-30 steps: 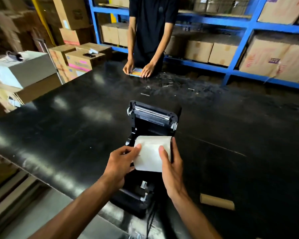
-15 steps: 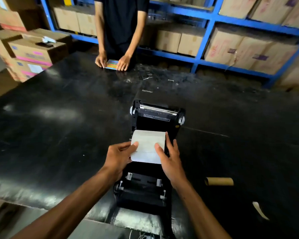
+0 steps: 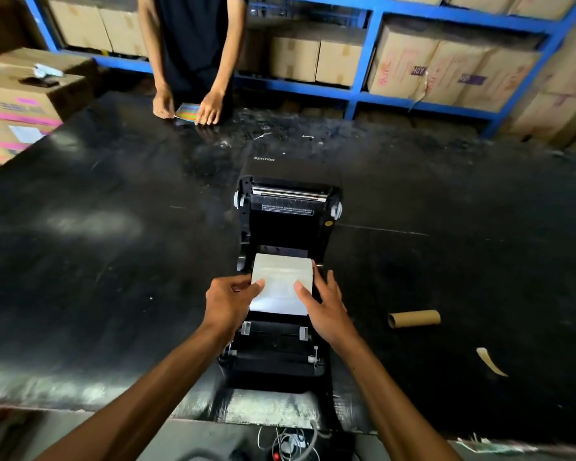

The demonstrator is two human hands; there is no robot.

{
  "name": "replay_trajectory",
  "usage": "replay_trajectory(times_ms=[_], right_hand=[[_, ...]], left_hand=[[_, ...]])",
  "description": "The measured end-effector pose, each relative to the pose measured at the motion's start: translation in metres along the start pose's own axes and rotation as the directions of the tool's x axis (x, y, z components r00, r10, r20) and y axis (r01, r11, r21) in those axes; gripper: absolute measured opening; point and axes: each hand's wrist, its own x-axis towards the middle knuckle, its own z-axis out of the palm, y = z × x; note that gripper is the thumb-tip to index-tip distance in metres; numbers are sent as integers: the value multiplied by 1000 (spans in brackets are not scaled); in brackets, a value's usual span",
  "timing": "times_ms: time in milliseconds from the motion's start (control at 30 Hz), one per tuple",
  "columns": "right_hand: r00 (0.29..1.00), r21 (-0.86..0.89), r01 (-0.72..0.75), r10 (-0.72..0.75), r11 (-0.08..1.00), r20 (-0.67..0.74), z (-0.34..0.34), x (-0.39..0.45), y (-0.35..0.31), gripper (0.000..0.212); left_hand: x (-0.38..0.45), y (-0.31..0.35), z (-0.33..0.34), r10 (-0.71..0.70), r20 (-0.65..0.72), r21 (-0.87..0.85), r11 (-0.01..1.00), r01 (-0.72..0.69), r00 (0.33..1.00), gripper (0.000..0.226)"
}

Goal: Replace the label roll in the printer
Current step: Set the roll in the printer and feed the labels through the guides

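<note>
Nearest, a tangle of cables (image 3: 288, 442) hangs below the table's (image 3: 113, 261) front edge, right under the printer (image 3: 280, 354). The printer sits on the black table w/ its lid (image 3: 288, 207) swung up and back, away from the wearer, "Xprinter" showing on the lid's top. The white label roll (image 3: 280, 281) sits in the open bay approx. mid-printer, long axis running left-right across the bay, its loose white leader lying toward the wearer. Left hand (image 3: 228, 302) is part-curled, thumb and fingertips pinching the roll's left end. Right hand (image 3: 324, 306) is more open, fingers spread along the roll's right end, thumb pressed on the paper. Right of the printer, well apart, an empty cardboard core (image 3: 414, 318) lies on its side, a torn paper strip (image 3: 489, 361) nearer the wearer. At the far edge a second person's hands (image 3: 186, 109) rest on a colourful card (image 3: 186, 112); blue shelving (image 3: 363, 91) w/ cartons behind.
</note>
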Motion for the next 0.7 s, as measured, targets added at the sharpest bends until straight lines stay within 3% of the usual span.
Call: replay_trajectory(times_ms=[533, 633, 700], right_hand=[[998, -52, 63, -63, 997, 3, 1, 1, 6, 66], [988, -32, 63, -67, 997, -140, 5, -2, 7, 66], [952, -13, 90, -90, 996, -294, 7, -4, 8, 46]], left_hand=[[-12, -3, -2, 209, -58, 233, 954, -191, 976, 17], [-12, -6, -2, 226, -109, 263, 946, -191, 968, 14], [-12, -8, -1, 245, -130, 299, 934, -198, 961, 19]])
